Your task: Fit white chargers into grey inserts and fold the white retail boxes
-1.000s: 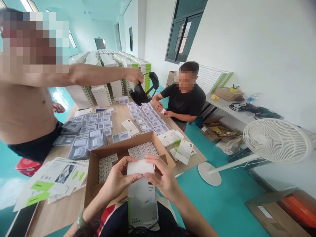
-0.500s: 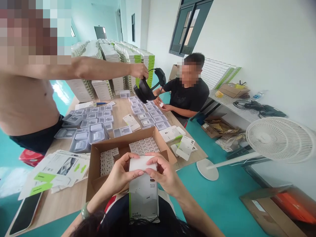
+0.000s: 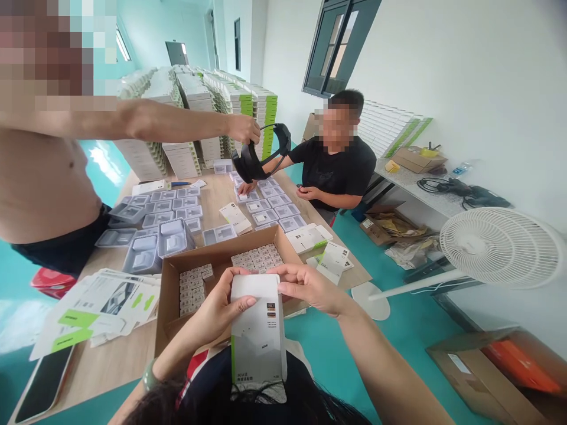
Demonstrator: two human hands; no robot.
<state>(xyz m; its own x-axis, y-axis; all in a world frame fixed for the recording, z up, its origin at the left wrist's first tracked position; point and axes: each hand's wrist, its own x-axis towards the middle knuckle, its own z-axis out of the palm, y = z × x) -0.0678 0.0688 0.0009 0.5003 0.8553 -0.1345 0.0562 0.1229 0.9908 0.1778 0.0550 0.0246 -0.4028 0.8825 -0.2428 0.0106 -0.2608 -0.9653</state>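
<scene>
My left grip [image 3: 224, 304] clasps the flat white-and-grey, green-edged cardboard carton [image 3: 257, 348] by its upper left, seemingly steadying it | my right grip [image 3: 312, 287] pinches its upper-right corner, likely controlling that end | carton before my torso, at the pale wooden surface's [image 3: 128, 363] near edge

White wall [image 3: 465, 88]; teal floor [image 3: 411, 333]

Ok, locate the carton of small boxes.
In the head view, the carton is just left of centre, beyond the left hand and right of the flat packaging.
</scene>
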